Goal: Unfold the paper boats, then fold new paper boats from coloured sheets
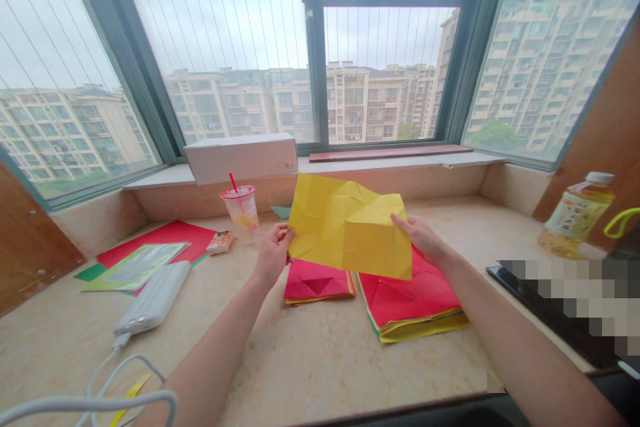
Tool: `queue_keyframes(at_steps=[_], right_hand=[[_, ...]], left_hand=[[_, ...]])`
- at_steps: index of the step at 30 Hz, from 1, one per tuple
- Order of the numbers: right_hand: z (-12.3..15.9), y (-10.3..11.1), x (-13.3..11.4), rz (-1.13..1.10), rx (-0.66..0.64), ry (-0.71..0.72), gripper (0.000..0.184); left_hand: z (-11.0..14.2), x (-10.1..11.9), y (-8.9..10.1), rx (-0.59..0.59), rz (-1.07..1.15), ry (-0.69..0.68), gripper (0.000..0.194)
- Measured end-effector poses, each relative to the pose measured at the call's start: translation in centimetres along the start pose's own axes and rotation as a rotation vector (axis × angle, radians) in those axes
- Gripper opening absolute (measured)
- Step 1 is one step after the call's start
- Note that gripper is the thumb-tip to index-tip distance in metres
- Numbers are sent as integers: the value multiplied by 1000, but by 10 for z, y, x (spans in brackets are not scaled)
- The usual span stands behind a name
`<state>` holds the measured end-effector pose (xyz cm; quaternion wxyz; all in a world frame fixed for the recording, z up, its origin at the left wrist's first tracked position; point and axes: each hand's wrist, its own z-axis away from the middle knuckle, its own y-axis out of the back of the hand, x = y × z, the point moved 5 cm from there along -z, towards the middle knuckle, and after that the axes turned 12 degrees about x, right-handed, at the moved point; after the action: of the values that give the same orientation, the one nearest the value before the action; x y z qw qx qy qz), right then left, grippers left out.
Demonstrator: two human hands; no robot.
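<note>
A creased yellow sheet of paper (325,213) is held up above the counter, stretched between both hands. My left hand (273,252) pinches its left edge, thumb in front. At the right edge, my right hand (423,233) grips it between thumb and fingers. Fold lines cross the sheet, and its upper right part bends forward. Below it lies a small stack of folded paper (317,281) with red on top. To the right rests a larger stack of folded paper (407,297), red over yellow and green, partly covered by the sheet and my right arm.
On the left lie a white power bank (153,300) with a cable (120,343), coloured paper (165,237) and a small orange packet (220,242). A plastic cup (241,210) with a straw stands behind. A bottle (575,217) and a dark device (530,300) are at right. A white box (240,160) sits on the sill.
</note>
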<state>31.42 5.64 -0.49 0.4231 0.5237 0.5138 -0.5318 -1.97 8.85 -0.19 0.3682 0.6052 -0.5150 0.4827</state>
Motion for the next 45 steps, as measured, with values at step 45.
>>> queue_keyframes(at_steps=[45], right_hand=[[26,16,-10,-110,342,125,27]], left_hand=[[-12,-15,7,117,-284,-204,40]])
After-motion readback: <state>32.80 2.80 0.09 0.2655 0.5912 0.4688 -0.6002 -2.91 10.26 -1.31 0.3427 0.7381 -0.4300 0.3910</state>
